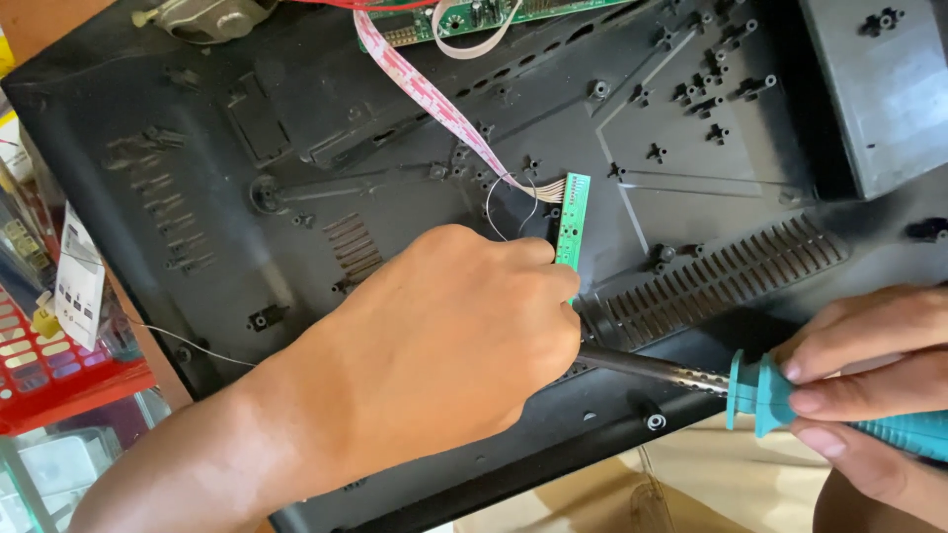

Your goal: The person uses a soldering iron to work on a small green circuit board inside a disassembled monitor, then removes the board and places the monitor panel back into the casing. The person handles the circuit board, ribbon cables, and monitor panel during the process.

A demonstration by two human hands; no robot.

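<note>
On the black plastic panel point(296, 148), both hands grip: left point(444, 345) narrow green board point(571, 222), right point(869, 375) teal-handled iron point(790, 395).

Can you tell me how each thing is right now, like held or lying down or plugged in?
left hand: closed, fingers pinching the small green board
small green board: upright strip, wires attached at top
right hand: gripping the teal handle
soldering iron: held, tip hidden behind left hand
pink ribbon cable: loose, lying across the panel
black plastic panel: lying flat, inside face up
</note>
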